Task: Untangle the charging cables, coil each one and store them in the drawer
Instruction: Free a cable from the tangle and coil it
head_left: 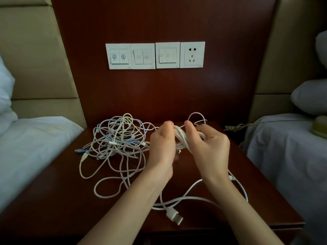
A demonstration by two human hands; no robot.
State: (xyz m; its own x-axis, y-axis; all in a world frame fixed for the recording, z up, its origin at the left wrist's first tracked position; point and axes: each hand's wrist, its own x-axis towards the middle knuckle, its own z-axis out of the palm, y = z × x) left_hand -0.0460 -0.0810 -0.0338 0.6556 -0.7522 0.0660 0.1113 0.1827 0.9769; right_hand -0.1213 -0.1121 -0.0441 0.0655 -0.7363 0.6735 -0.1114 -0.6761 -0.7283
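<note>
A tangle of white, cream and pale blue charging cables (116, 140) lies on the dark wooden nightstand (53, 200), left of centre. Above the nightstand's middle, my left hand (161, 147) and my right hand (208, 147) both grip a small coil of white cable (181, 138) between them. A pink loop (197, 115) sticks up behind my right hand. A loose white cable (187, 198) trails from below my hands across the front of the nightstand, ending in a USB plug (174, 215). No drawer shows in view.
Beds with white sheets flank the nightstand, on the left (26, 147) and right (292, 147). A panel of switches and a socket (155, 55) sits on the wooden wall behind. A brown cord (237, 127) lies at the nightstand's right rear edge.
</note>
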